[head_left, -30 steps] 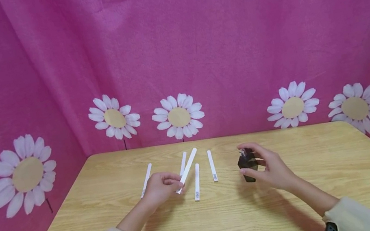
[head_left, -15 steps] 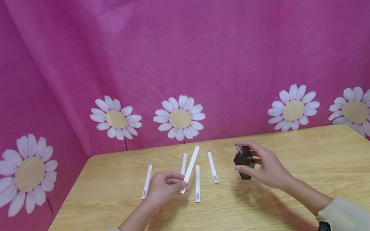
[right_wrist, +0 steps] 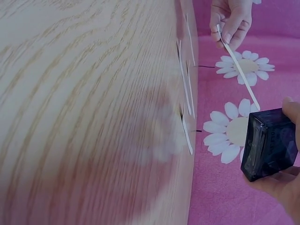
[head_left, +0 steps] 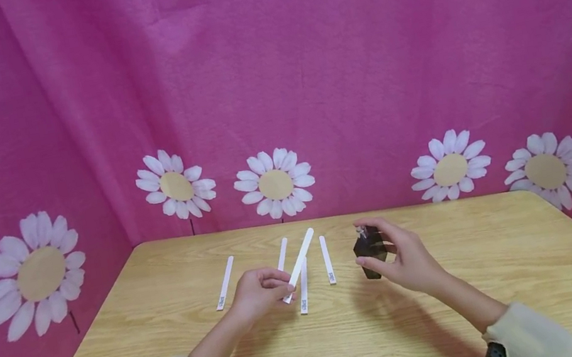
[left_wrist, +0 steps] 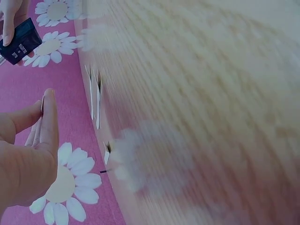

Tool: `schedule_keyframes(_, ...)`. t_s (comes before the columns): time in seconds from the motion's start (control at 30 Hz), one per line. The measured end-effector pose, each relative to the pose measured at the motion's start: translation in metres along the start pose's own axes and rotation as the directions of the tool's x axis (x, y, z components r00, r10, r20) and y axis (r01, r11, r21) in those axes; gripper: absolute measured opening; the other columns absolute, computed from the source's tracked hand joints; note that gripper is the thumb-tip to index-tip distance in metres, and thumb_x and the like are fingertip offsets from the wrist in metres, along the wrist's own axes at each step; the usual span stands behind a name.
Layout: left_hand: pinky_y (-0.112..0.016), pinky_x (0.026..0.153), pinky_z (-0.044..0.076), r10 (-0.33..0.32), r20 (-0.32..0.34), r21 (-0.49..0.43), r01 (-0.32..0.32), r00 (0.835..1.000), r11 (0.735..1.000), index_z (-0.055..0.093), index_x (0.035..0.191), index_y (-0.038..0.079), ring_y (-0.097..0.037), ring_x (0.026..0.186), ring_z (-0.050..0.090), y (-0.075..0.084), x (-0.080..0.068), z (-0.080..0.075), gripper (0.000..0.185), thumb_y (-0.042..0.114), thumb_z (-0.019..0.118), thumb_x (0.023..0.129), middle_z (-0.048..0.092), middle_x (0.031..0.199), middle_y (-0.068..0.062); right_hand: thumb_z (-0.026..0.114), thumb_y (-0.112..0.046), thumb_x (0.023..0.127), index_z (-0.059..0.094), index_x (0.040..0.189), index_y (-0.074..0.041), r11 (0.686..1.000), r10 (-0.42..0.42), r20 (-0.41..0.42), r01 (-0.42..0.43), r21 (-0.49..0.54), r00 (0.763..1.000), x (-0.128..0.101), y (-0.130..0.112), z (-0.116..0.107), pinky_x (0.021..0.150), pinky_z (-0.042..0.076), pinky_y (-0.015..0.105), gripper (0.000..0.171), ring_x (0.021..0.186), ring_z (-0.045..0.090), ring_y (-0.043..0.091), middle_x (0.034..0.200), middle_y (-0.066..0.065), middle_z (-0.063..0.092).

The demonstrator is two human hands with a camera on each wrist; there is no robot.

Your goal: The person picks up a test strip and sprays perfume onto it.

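Between thumb and fingers, my left hand [head_left: 260, 293] pinches a white paper test strip [head_left: 302, 257] near its lower end, the strip slanting up to the right. My right hand [head_left: 411, 260] grips a dark glass perfume bottle [head_left: 371, 254], index finger at its spray top and thumb low on its side. Pale lettering shows on the bottle [left_wrist: 21, 43] in the left wrist view. The held strip [right_wrist: 242, 74] points toward the bottle [right_wrist: 267, 146] in the right wrist view, its tip overlapping near a corner. Both hands are raised above the table, their shadows falling below.
Several more white strips lie spread on the wooden table [head_left: 316, 352], including one at the left [head_left: 225, 283] and one between the hands [head_left: 327, 260]. Behind the table's far edge hangs a magenta curtain [head_left: 302, 73] with daisies.
My right hand has brought the bottle a little to the left. The left hand has shifted slightly right with its strip, which now overlaps a strip on the table in the head view.
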State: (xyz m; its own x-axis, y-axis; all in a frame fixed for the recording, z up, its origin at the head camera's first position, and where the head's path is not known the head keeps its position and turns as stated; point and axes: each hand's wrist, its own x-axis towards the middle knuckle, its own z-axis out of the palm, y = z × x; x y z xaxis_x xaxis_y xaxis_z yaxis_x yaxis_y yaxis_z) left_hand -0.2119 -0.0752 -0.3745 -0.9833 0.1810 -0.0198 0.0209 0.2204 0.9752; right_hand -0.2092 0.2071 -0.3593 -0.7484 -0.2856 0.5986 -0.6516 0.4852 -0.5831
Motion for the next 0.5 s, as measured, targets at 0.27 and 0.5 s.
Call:
schedule_keyframes(0.27,-0.04,0.072,0.063,-0.009,0.001,-0.01,0.009,1.0,1.0,0.064,0.1,-0.013,-0.02,0.07,0.073,0.0015,-0.0016,0.0009,0.019,-0.005,0.067,0.083,0.073,0.082,-0.022,0.079,-0.009,0.078,0.053,0.13,-0.011,1.0,0.023,0.012,-0.023,0.007,1.0,0.0001,0.002,0.0018,0.077,0.062,0.029,0.058,0.093,0.065,0.013,0.115,0.011,0.065)
schedule_keyframes(0.5,-0.043,0.073,0.063,0.003,0.018,-0.028,-0.002,1.0,1.0,0.063,0.102,-0.015,-0.02,0.07,0.072,0.0023,-0.0019,0.0012,0.021,-0.004,0.066,0.085,0.072,0.084,-0.025,0.079,-0.007,0.077,0.054,0.129,-0.011,0.999,0.027,0.007,-0.027,0.016,1.0,0.0017,0.0015,0.0021,0.077,0.062,0.03,0.058,0.092,0.064,0.008,0.114,0.011,0.066)
